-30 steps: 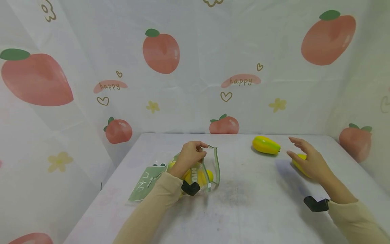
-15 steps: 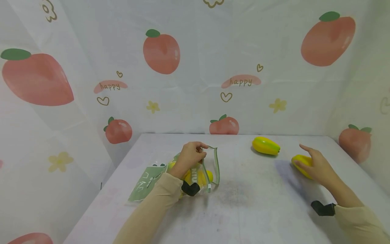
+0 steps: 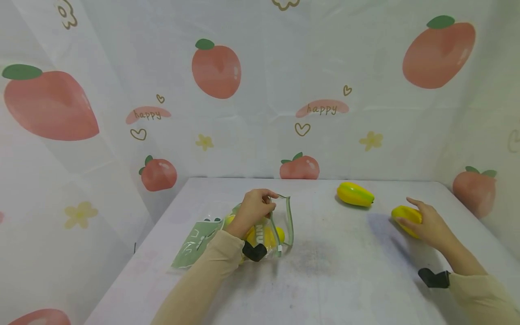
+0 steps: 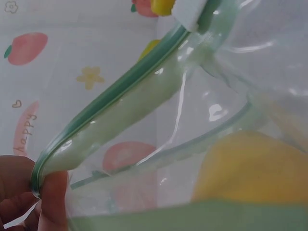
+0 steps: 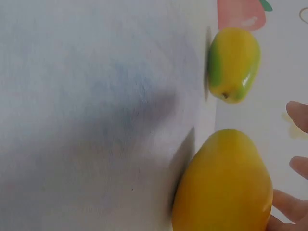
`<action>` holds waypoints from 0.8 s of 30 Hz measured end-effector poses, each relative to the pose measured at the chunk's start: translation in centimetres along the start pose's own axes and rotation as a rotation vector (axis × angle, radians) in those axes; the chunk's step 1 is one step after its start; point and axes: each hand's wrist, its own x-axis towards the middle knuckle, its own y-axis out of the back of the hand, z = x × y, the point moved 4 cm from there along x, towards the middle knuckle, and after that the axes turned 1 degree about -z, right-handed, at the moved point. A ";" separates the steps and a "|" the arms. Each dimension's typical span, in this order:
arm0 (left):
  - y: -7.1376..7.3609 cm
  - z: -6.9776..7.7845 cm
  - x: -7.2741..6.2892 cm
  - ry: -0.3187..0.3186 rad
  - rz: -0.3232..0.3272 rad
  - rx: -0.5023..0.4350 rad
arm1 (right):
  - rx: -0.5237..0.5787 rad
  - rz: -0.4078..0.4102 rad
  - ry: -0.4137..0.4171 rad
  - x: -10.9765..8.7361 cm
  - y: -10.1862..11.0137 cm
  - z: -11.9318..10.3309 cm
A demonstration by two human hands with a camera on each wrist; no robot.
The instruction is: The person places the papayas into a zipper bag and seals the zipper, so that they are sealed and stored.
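Note:
My left hand [image 3: 255, 210] pinches the green zip edge of a clear zip bag [image 3: 290, 221] at its top, and the bag's mouth gapes to the right. Yellow fruit [image 4: 250, 168] shows through the clear plastic. A white slider [image 4: 189, 13] sits on the zip in the left wrist view. On the right, my right hand [image 3: 434, 228] is around a smooth yellow papaya [image 3: 407, 220] lying on the table. In the right wrist view some fingers [image 5: 298, 118] stand spread apart from that papaya, while the lower ones are right at its side.
A second papaya [image 3: 355, 194], yellow with green streaks, lies farther back on the white table [image 3: 325, 289]. Left of the bag is a flat green packet [image 3: 191, 246] with white markings. A fruit-printed cloth [image 3: 260, 135] hangs behind the table.
My right hand has moved right and down, bringing its thumb and fingers around the nearer papaya. The left hand has stayed on the bag's edge.

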 end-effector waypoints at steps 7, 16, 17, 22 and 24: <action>0.1 0.0 0.0 0.010 0.004 0.018 | 0.025 -0.029 -0.038 0.1 0.5 1.1; 0.1 0.0 0.0 0.008 0.010 0.021 | 0.071 -0.096 -0.059 0.0 0.5 2.4; 0.1 0.0 0.0 0.007 0.010 0.021 | 0.072 -0.103 -0.059 0.0 0.4 2.5; 0.1 0.0 0.1 0.000 0.013 0.024 | 0.087 -0.124 -0.040 0.2 0.0 2.9; 0.1 0.0 0.1 -0.001 0.014 0.024 | 0.090 -0.124 -0.031 0.3 -0.1 3.0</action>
